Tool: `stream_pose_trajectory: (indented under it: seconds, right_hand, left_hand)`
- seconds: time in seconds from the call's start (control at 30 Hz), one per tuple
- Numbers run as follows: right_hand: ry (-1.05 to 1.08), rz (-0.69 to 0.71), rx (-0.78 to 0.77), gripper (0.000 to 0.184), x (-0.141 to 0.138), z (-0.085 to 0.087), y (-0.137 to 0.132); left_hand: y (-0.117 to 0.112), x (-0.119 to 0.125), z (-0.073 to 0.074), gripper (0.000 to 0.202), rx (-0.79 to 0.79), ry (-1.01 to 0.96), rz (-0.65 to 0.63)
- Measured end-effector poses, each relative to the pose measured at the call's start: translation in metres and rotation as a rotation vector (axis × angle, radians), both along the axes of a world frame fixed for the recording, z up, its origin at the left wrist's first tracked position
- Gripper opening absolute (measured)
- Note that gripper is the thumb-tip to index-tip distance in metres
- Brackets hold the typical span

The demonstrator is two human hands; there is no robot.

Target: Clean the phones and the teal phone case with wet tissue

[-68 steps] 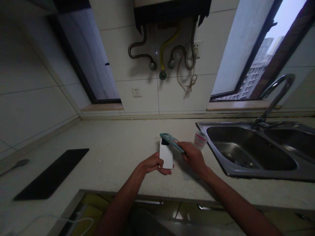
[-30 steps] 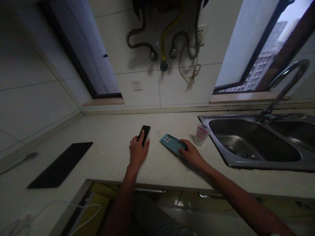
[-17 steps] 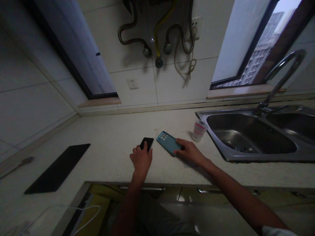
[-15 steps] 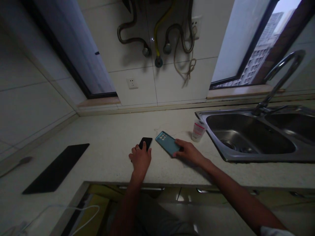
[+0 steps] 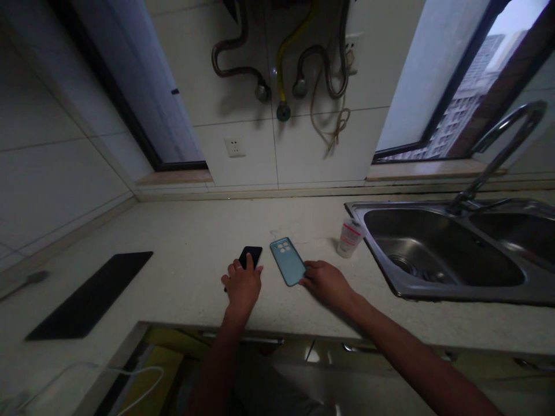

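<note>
Left hand (image 5: 243, 284): palm down, fingers loose over the near end of the black phone (image 5: 251, 255). It is resting there, not clamped.

Right hand (image 5: 324, 280): fingers apart, tips just touching the near end of the teal case (image 5: 286, 263), not closed round it.

Phone and case lie flat on the counter (image 5: 186, 231), side by side with a narrow gap between them and back from the front edge.

Judgement: press lightly and straight down, since the case looks likely to skid on the stone.

Your forearms come in low over the counter front with wrists flat, the right one angled in from the sink (image 5: 455, 296) side. A small pink-labelled bottle (image 5: 348, 238) stands between case and sink.
</note>
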State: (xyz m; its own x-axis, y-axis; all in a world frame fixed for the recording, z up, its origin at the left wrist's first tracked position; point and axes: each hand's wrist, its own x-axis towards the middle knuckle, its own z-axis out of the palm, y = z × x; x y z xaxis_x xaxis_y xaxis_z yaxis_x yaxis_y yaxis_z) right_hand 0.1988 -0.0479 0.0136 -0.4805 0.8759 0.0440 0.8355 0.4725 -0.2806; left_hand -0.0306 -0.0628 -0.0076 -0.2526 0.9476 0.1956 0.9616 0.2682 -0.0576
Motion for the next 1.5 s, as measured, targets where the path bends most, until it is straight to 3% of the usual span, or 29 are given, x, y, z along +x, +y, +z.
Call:
stream_pose_trajectory:
  seconds: [0.17, 0.33, 0.43, 0.53, 0.6, 0.7, 0.83, 0.9, 0.93, 1.03, 1.1, 1.17, 1.3, 1.4, 1.5]
  right_hand:
    - [0.022, 0.038, 0.067, 0.02, -0.004, -0.006, -0.004]
    - [0.08, 0.17, 0.129, 0.017, -0.007, -0.014, -0.009]
    - [0.146, 0.257, 0.113, 0.017, -0.007, -0.016, -0.01]
    - [0.285, 0.349, 0.093, 0.017, -0.005, -0.012, -0.009]
    - [0.448, 0.373, 0.136, 0.02, 0.002, -0.005, -0.007]
    - [0.726, 0.274, 0.305, 0.018, 0.02, 0.01, -0.005]
    - [0.984, -0.15, 0.714, 0.009, 0.06, 0.027, 0.0]
    - [1.06, -0.297, 0.764, 0.014, 0.083, 0.031, 0.009]
    - [1.046, -0.343, 0.691, 0.021, 0.094, 0.03, 0.015]
    - [0.961, -0.402, 0.393, 0.065, 0.121, 0.022, 0.042]
    - [0.916, -0.385, 0.158, 0.075, 0.132, 0.011, 0.06]
    - [0.835, -0.307, -0.074, 0.062, 0.136, 0.0, 0.073]
    - [0.748, -0.386, -0.106, 0.043, 0.128, -0.007, 0.08]
    - [1.054, -0.439, -0.124, 0.042, 0.112, 0.004, 0.079]
    - [1.473, -0.307, -0.257, 0.045, 0.092, 0.019, 0.075]
  left_hand:
    - [0.0, -0.001, -0.004, 0.056, 0.024, 0.011, 0.012]
    - [0.0, 0.004, 0.001, 0.059, 0.103, 0.016, 0.001]
    - [0.002, 0.015, 0.01, 0.057, 0.132, -0.076, -0.13]
    - [0.007, 0.031, 0.02, 0.057, 0.044, -0.227, -0.328]
    - [0.012, 0.042, 0.027, 0.056, -0.015, -0.265, -0.382]
    - [0.021, 0.056, 0.032, 0.05, -0.07, -0.235, -0.41]
    - [0.027, 0.06, 0.032, 0.037, -0.181, -0.152, -0.394]
    - [0.028, 0.057, 0.032, 0.036, -0.231, -0.142, -0.377]
    - [0.028, 0.055, 0.033, 0.036, -0.24, -0.14, -0.366]
    - [0.027, 0.055, 0.04, 0.033, -0.182, -0.13, -0.368]
    - [0.029, 0.059, 0.048, 0.032, -0.079, -0.163, -0.419]
    - [0.034, 0.067, 0.053, 0.032, 0.02, -0.285, -0.501]
    - [0.055, 0.09, 0.051, 0.042, 0.1, -0.83, -0.619]
    - [0.074, 0.109, 0.042, 0.051, -0.01, -1.403, -0.469]
    - [0.084, 0.123, 0.037, 0.055, -0.22, -1.898, -0.351]
